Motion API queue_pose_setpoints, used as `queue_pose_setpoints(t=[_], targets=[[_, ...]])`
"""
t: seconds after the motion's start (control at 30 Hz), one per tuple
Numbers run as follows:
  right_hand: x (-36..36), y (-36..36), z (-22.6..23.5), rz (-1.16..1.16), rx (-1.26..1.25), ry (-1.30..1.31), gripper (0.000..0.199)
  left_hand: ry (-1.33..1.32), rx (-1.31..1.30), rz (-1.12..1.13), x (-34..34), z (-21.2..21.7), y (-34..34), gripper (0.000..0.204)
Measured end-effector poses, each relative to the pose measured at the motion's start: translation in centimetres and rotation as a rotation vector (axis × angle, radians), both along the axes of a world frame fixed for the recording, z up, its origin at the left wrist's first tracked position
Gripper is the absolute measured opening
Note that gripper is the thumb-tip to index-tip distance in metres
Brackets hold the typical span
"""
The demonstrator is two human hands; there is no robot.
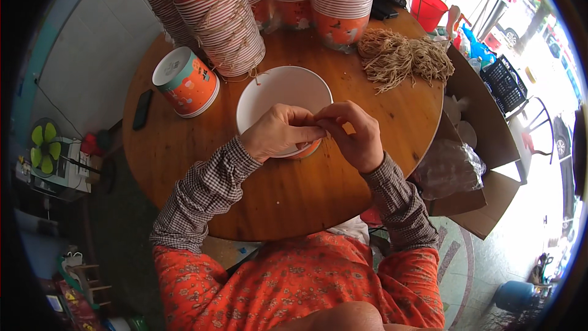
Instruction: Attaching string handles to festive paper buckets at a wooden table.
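Seen from above: a round white-lined paper bucket with an orange printed outside [275, 95], standing upright near the middle of a round brown wooden table [184, 147], mouth facing up, inside bare and white. Both hands meeting at its near rim. Left hand [278, 132] curled over the rim, fingers closed and pinching at something too small to make out. Right hand [355, 135] just beside it, fingertips closed against those of the left, also pinching; what lies between them cannot be told.

To the left, well apart: a second orange and teal paper bucket [187, 83], lying tilted on its side, white base turned up and toward the left. Behind, along the far edge of the table: tall nested stacks of the same orange paper buckets [226, 18], leaning, some tied round with string. To the right of these: a loose heap of tan fibre cords [401, 55]. Near the left edge: a flat black phone [143, 109]. Right of the table: an open brown cardboard box [484, 141] holding a clear plastic bag [450, 168].
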State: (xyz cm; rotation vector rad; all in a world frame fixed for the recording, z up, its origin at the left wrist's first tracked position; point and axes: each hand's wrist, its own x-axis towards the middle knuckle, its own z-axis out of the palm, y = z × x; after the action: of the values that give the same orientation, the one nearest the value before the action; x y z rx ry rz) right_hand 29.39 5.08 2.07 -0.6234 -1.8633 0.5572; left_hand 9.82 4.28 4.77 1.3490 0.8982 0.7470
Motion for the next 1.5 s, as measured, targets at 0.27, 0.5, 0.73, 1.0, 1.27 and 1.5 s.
queue_pose_setpoints(t=[0.27,0.5,0.73,1.0,1.27,1.5], targets=[[1.3,2.9,3.0,0.2,0.029,-0.271,0.017,-0.089,-0.118,-0.034,-0.3,0.4,0.0,0.014],[0.9,4.5,3.4,0.101,0.135,-0.16,0.025,-0.098,-0.214,-0.111,-0.2,0.6,-0.1,0.018],[1.4,1.7,1.8,0.199,-0.183,-0.002,0.014,-0.29,-0.272,0.087,-0.2,0.7,-0.2,0.023],[1.7,1.6,0.4,0.181,-0.238,-0.014,0.02,-0.163,-0.132,0.073,-0.2,0.1,0.1,0.021],[2.0,-0.3,3.1,-0.052,0.114,-0.286,0.009,-0.005,0.093,0.083,0.5,-0.1,0.0,0.02],[4.2,0.2,1.8,-0.038,-0.296,-0.076,0.007,0.061,0.141,0.114,0.8,-0.5,0.0,0.018]])
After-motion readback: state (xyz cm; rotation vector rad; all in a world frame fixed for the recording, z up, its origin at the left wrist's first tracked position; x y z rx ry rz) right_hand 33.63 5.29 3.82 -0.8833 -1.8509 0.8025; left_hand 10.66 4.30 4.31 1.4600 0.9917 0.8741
